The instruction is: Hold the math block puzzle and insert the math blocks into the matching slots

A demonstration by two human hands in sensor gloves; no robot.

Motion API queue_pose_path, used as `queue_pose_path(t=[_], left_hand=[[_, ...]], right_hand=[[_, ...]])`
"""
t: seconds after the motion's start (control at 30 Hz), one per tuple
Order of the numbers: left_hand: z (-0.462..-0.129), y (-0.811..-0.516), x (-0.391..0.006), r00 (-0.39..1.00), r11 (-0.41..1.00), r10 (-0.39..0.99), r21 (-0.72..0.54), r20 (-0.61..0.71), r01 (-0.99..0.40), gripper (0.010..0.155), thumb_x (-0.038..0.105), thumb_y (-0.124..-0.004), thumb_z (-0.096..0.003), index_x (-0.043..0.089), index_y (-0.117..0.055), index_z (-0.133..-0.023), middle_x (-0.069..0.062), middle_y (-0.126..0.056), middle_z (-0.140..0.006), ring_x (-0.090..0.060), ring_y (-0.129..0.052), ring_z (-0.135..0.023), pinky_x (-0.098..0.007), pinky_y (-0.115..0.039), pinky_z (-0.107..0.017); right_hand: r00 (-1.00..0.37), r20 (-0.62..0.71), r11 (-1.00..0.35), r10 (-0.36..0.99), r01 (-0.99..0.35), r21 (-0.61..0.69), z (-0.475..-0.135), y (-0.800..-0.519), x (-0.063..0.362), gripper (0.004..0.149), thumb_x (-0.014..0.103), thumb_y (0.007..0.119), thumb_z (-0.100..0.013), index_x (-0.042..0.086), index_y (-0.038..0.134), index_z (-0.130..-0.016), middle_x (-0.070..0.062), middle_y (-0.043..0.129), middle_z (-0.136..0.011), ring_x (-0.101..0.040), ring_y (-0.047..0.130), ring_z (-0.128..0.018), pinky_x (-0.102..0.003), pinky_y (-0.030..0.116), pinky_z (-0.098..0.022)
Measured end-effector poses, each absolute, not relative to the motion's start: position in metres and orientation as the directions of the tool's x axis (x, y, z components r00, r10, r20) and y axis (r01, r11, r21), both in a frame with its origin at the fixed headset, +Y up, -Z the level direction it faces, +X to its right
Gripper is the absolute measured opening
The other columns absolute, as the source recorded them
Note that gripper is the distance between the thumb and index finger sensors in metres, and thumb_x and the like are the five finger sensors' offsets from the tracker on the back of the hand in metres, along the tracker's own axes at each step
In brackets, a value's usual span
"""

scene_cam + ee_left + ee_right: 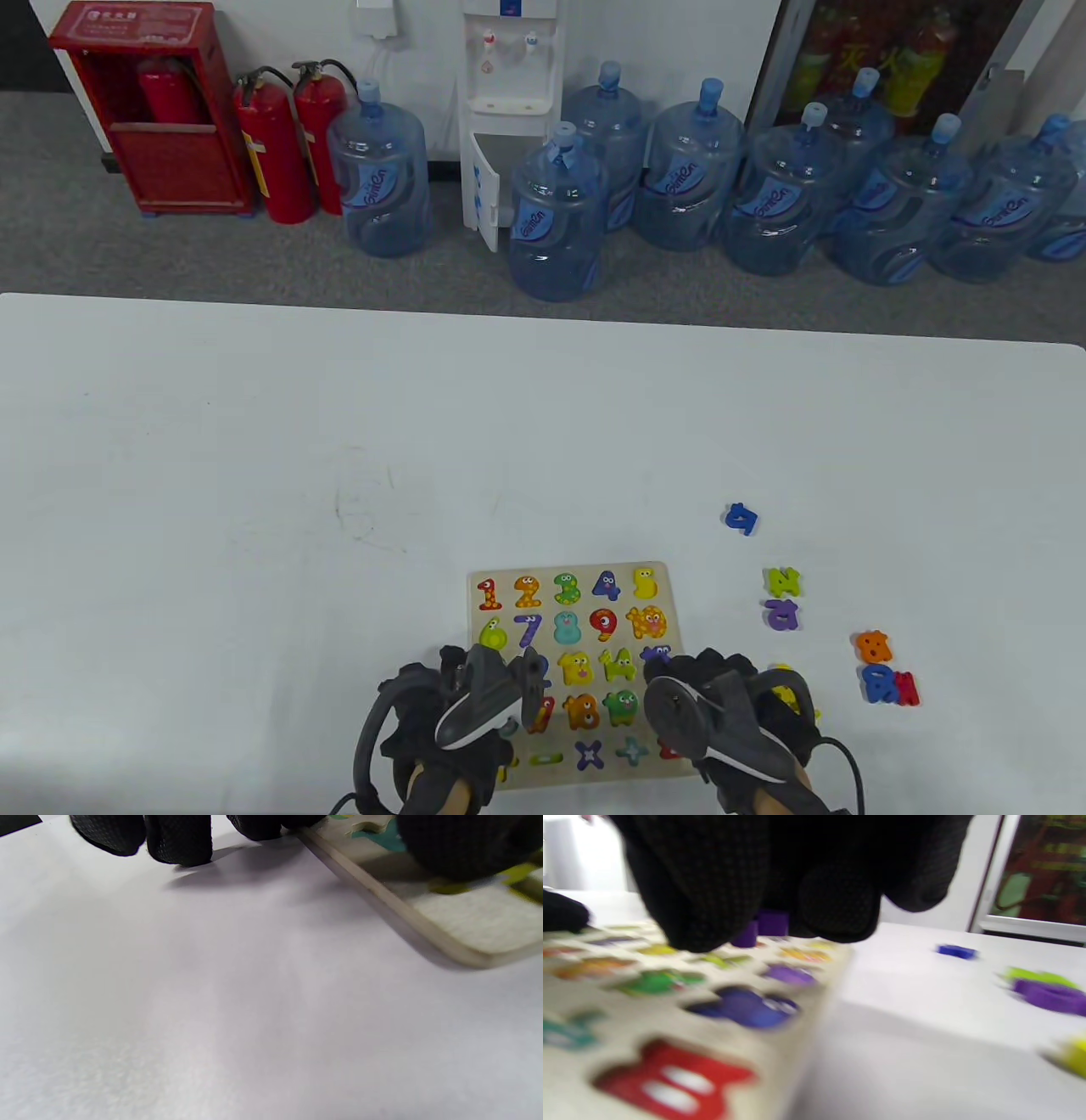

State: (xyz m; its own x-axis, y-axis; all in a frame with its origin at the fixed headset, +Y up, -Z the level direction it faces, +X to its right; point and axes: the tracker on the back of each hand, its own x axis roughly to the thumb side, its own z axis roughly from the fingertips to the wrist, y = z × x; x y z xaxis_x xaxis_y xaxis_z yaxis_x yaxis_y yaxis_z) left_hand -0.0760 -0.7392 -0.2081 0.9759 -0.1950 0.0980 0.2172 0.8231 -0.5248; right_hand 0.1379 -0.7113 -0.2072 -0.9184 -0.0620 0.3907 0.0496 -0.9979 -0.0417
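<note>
The wooden number puzzle board (666, 594) lies near the table's front edge, with most slots showing coloured numbers. My left hand (475, 705) is at its left side. In the left wrist view the thumb (466, 844) presses on the board (466, 921) and the other fingers (178, 840) rest on the table beside its edge. My right hand (679, 679) is over the board's right side. In the right wrist view its fingers (704, 899) pinch a purple block (772, 923) just above the board (649, 1018). That block's edge shows in the table view (655, 654).
Loose blocks lie on the table right of the board: a blue one (741, 518), a green one (781, 581), a purple one (781, 613), an orange one (874, 647) and a blue and red pair (889, 686). A yellow one (789, 696) lies partly under my right hand.
</note>
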Motion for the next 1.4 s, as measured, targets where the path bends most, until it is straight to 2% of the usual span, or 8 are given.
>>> queue_pose_path(t=[0.3, 0.4, 0.57, 0.7, 0.87, 0.97, 1.3, 1.4], left_hand=[[-0.211, -0.748, -0.098, 0.995, 0.845, 0.031, -0.534, 0.092, 0.023, 0.088, 0.056, -0.076, -0.0319, 0.03, -0.032, -0.104, 0.002, -0.024, -0.112, -0.055, -0.031, -0.104, -0.07, -0.05, -0.072], [-0.21, -0.748, -0.096, 0.995, 0.851, 0.009, -0.523, 0.1, 0.045, 0.089, 0.056, -0.075, -0.0317, 0.029, -0.031, -0.105, 0.001, -0.024, -0.112, -0.055, -0.032, -0.104, -0.07, -0.051, -0.072], [-0.209, -0.748, -0.097, 0.995, 0.849, 0.013, -0.526, 0.098, 0.041, 0.09, 0.056, -0.074, -0.0319, 0.029, -0.028, -0.104, 0.0, -0.021, -0.112, -0.055, -0.031, -0.104, -0.07, -0.049, -0.072], [-0.208, -0.748, -0.097, 0.995, 0.849, 0.012, -0.526, 0.098, 0.042, 0.089, 0.056, -0.073, -0.032, 0.029, -0.028, -0.104, 0.0, -0.021, -0.112, -0.054, -0.03, -0.104, -0.07, -0.049, -0.072], [-0.208, -0.749, -0.097, 0.995, 0.851, 0.008, -0.524, 0.098, 0.045, 0.089, 0.056, -0.073, -0.0321, 0.029, -0.029, -0.104, 0.0, -0.021, -0.112, -0.054, -0.031, -0.104, -0.07, -0.05, -0.072], [-0.208, -0.749, -0.097, 0.995, 0.852, 0.005, -0.521, 0.1, 0.048, 0.089, 0.056, -0.073, -0.0321, 0.029, -0.029, -0.104, 0.0, -0.022, -0.112, -0.054, -0.032, -0.104, -0.069, -0.051, -0.071], [-0.208, -0.749, -0.097, 0.995, 0.861, -0.005, -0.506, 0.098, 0.054, 0.092, 0.058, -0.073, -0.0315, 0.027, -0.029, -0.105, -0.003, -0.019, -0.111, -0.053, -0.034, -0.104, -0.069, -0.053, -0.071], [-0.207, -0.748, -0.097, 0.995, 0.863, -0.008, -0.503, 0.095, 0.055, 0.092, 0.058, -0.073, -0.0316, 0.026, -0.028, -0.105, -0.004, -0.019, -0.111, -0.053, -0.034, -0.104, -0.069, -0.054, -0.071]], right_hand=[[-0.851, 0.523, -0.998, -0.056, 0.032, -0.055, -0.188, -0.716, 0.089, 0.057, 0.03, 0.09, -0.022, 0.026, 0.083, -0.079, 0.0, 0.089, -0.078, -0.019, 0.094, -0.062, -0.039, 0.079, -0.052], [-0.828, 0.547, -0.991, -0.122, 0.073, -0.11, -0.18, -0.721, 0.082, 0.056, 0.03, 0.089, -0.022, 0.027, 0.084, -0.078, 0.001, 0.09, -0.077, -0.017, 0.095, -0.061, -0.039, 0.08, -0.052], [-0.799, 0.577, -0.985, -0.169, 0.161, -0.065, -0.178, -0.739, 0.07, 0.054, 0.029, 0.088, -0.024, 0.027, 0.084, -0.077, 0.0, 0.09, -0.076, -0.017, 0.095, -0.06, -0.038, 0.08, -0.052], [-0.802, 0.576, -0.987, -0.161, 0.141, -0.08, -0.177, -0.739, 0.071, 0.054, 0.029, 0.088, -0.024, 0.027, 0.084, -0.077, 0.0, 0.09, -0.076, -0.017, 0.096, -0.059, -0.038, 0.081, -0.051], [-0.791, 0.608, -0.997, -0.067, 0.074, -0.014, -0.175, -0.738, 0.068, 0.053, 0.029, 0.088, -0.023, 0.025, 0.085, -0.077, -0.001, 0.091, -0.075, -0.018, 0.096, -0.058, -0.038, 0.081, -0.049], [-0.784, 0.61, -0.993, -0.116, 0.104, -0.056, -0.172, -0.738, 0.067, 0.053, 0.03, 0.088, -0.023, 0.026, 0.085, -0.076, -0.001, 0.091, -0.075, -0.017, 0.097, -0.057, -0.038, 0.082, -0.049], [-0.775, 0.62, -0.992, -0.12, 0.11, -0.054, -0.169, -0.737, 0.068, 0.055, 0.033, 0.087, -0.023, 0.026, 0.084, -0.077, -0.001, 0.09, -0.076, -0.018, 0.096, -0.059, -0.038, 0.081, -0.05], [-0.799, 0.6, -0.999, -0.045, 0.021, -0.047, -0.174, -0.725, 0.077, 0.056, 0.036, 0.086, -0.022, 0.027, 0.084, -0.078, 0.0, 0.09, -0.077, -0.017, 0.096, -0.06, -0.038, 0.081, -0.051]])
